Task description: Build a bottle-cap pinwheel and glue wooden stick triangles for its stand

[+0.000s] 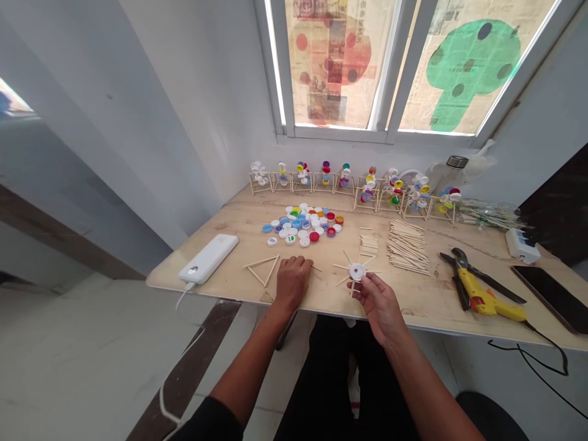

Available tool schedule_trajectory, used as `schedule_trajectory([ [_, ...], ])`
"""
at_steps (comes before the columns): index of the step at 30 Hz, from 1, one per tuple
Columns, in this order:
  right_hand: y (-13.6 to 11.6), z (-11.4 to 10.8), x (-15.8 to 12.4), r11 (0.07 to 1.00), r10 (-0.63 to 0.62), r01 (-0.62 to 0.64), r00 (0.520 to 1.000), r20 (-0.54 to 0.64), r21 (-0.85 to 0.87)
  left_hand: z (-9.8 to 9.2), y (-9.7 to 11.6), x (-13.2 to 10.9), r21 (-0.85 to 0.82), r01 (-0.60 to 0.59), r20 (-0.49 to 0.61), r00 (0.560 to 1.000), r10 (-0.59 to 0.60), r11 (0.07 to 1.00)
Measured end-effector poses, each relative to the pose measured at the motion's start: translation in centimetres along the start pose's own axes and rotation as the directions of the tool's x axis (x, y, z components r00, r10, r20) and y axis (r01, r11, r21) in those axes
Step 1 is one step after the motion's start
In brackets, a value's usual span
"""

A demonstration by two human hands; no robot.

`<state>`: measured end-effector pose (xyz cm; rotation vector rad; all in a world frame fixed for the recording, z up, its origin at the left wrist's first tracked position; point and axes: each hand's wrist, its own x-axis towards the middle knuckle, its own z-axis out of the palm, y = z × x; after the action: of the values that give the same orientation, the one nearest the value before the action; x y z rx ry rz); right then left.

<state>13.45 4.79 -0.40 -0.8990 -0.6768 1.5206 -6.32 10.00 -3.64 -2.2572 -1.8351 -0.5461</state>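
Observation:
My right hand [379, 303] pinches a small wheel [357, 272], a white ring with thin wooden sticks spreading out from it like spokes, held at the table's front edge. Close to the tabletop, my left hand [294, 280] is closed with its knuckles up. A short wooden stick [316, 268] pokes out by its fingertips; what lies under the palm is hidden. Just left of that hand, a triangle of wooden sticks [263, 269] lies flat. Beyond the hands is a pile of coloured bottle caps [303, 224].
Short sticks [369, 246] and a bundle of long sticks [408, 246] lie beyond my right hand. Finished cap wheels on stick frames [326, 177] line the wall. A yellow glue gun [487, 300], pliers [459, 275], a phone [554, 297] and a white power bank [209, 257] flank them.

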Motion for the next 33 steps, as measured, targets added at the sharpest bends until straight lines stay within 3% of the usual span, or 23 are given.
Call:
schedule_trajectory([
  [5, -0.1, -0.3, 0.3, 1.000, -0.012, 0.012, 1.000, 0.028, -0.020, 0.1, -0.2, 0.1, 0.022, 0.034, 0.038, 0.999, -0.035, 0.999],
  [19, -0.4, -0.6, 0.5, 1.000, 0.007, -0.006, 1.000, 0.009, -0.030, -0.1, 0.0, -0.9, -0.199, 0.120, -0.059, 0.989, -0.134, 0.973],
  [21, -0.6, -0.9, 0.4, 1.000, 0.005, -0.005, 1.000, 0.010, -0.005, -0.2, 0.4, -1.0, -0.231, 0.083, -0.046, 0.994, -0.097, 0.969],
  [24, -1.0, -1.1, 0.3, 1.000, -0.002, 0.002, 0.999, 0.032, -0.003, -0.3, 1.5, -0.7, -0.282, -0.062, -0.023, 0.998, 0.058, 0.957],
  [28, -1.1, -0.5, 0.2, 1.000, 0.002, -0.002, 0.999, 0.035, 0.007, 0.0, 3.3, 0.2, -0.321, -0.224, 0.007, 0.971, 0.239, 0.920],
  [31, -2.1, -0.2, 0.1, 0.999, 0.004, -0.005, 1.000, 0.028, 0.035, 0.3, 4.0, 0.7, -0.306, -0.241, 0.053, 0.962, 0.269, 0.921],
  [33, -4.1, -1.1, -0.5, 0.999, -0.032, 0.031, 0.999, 0.015, 0.042, 0.4, 4.0, 0.8, -0.291, -0.237, 0.063, 0.962, 0.266, 0.927],
])
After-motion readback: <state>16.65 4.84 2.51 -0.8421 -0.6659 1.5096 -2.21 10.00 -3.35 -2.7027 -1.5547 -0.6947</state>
